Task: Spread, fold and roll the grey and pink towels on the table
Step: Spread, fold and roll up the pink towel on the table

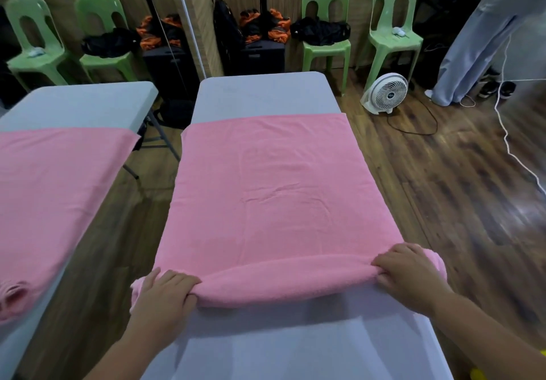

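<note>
Both hands' grips, left hand (pixel 165 294) and right hand (pixel 409 273), clench the pink towel (pixel 274 190) roll on the table (pixel 266 93).

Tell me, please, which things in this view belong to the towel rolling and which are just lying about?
Belong to the job:
pink towel, its near edge rolled
table
left hand and right hand, gripping the roll's ends

Just lying about:
white fan
green chairs
black and orange bags
white cord

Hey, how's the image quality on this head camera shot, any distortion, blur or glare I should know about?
Head view: wide-angle distortion bows the white table and splays its edges; the glossy wood floor at right is smeared and shows glare; the pink terry towel and both hands, left and right, are sharp and evenly lit.
</note>
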